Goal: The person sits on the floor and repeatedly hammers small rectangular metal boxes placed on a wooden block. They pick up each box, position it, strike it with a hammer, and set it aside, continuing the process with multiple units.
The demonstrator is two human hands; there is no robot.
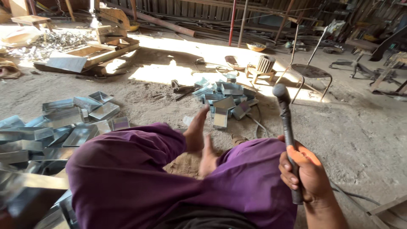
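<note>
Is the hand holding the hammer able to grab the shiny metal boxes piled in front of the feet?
Probably not as things stand. The right hand is wrapped around the hammer and raised beside the knee, and the pile of metal boxes lies beyond the bare feet.

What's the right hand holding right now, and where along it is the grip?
The right hand holds a dark hammer, gripped at the lower end of its handle, head pointing up. The left hand is not in view.

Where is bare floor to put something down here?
Bare dirt lies right of the right hand holding the hammer, toward the round stool, and between the two tray piles. Crowded: trays at left and ahead.
</note>
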